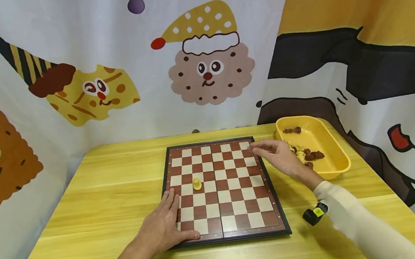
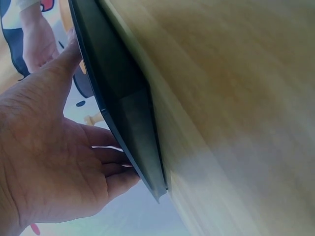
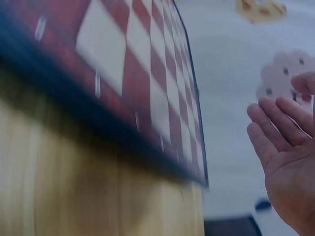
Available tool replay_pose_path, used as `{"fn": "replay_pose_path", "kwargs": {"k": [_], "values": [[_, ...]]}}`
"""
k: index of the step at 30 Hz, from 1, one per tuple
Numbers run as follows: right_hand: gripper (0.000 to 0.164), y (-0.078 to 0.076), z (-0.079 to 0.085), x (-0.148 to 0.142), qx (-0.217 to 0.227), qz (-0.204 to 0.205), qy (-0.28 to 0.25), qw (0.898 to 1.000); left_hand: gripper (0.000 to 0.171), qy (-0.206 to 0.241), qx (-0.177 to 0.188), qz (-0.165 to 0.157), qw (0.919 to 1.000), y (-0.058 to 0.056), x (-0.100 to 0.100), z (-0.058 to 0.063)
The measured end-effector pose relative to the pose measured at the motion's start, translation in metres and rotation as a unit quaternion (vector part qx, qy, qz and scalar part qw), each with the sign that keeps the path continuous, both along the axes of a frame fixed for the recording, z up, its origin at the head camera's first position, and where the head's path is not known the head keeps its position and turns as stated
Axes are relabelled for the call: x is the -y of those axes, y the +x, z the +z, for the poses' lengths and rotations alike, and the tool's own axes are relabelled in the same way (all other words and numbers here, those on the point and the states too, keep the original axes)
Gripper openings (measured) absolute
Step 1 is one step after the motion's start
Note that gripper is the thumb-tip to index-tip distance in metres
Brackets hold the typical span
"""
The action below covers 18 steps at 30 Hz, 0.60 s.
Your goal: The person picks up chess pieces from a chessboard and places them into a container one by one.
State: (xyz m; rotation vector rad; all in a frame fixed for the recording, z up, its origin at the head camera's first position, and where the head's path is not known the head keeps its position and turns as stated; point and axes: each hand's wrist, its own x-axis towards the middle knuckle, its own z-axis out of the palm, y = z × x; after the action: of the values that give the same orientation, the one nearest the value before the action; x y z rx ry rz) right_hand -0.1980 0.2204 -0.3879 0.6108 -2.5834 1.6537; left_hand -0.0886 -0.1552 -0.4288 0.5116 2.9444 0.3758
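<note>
A brown-and-cream chessboard (image 1: 233,234) with a black rim lies unfolded on the table. One pale yellow chess piece (image 1: 197,184) stands on its left half. My left hand (image 1: 160,225) rests at the board's near left corner, fingers along the left edge and thumb on the front border. In the left wrist view, the fingers of that hand (image 2: 64,162) reach over the board's dark side (image 2: 130,113). Over the far right edge of the board hovers my right hand (image 1: 276,156). The right wrist view shows this hand (image 3: 290,157) with extended, loosely bent fingers and nothing in them.
A yellow plastic tray (image 1: 333,148) sits to the right of the board, holding brown chess pieces (image 1: 314,155) and pale yellow ones. One brown piece (image 1: 292,130) lies apart near the tray's back. Behind the yellow wood-grain table (image 1: 123,171) hangs a cartoon-printed curtain (image 1: 114,31).
</note>
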Motion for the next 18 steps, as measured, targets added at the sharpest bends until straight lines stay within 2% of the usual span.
{"fn": "replay_pose_path", "kwargs": {"k": [4, 7, 13, 18], "values": [[0.031, 0.000, -0.005, 0.036, 0.013, 0.064, -0.011, 0.998, 0.130, 0.003, -0.004, -0.001, 1.0000, 0.000, 0.001, 0.000], [0.035, -0.001, -0.006, 0.061, 0.032, 0.103, 0.007, 0.994, 0.130, 0.005, -0.009, -0.002, 1.0000, 0.001, 0.002, 0.000], [0.037, -0.003, -0.008, 0.096, 0.037, 0.142, 0.045, 0.988, 0.130, 0.012, -0.005, 0.004, 0.9999, 0.001, 0.002, 0.000], [0.041, -0.004, -0.017, 0.114, 0.053, 0.167, 0.076, 0.982, 0.129, 0.008, -0.003, 0.005, 0.9999, 0.001, 0.002, 0.000]]}}
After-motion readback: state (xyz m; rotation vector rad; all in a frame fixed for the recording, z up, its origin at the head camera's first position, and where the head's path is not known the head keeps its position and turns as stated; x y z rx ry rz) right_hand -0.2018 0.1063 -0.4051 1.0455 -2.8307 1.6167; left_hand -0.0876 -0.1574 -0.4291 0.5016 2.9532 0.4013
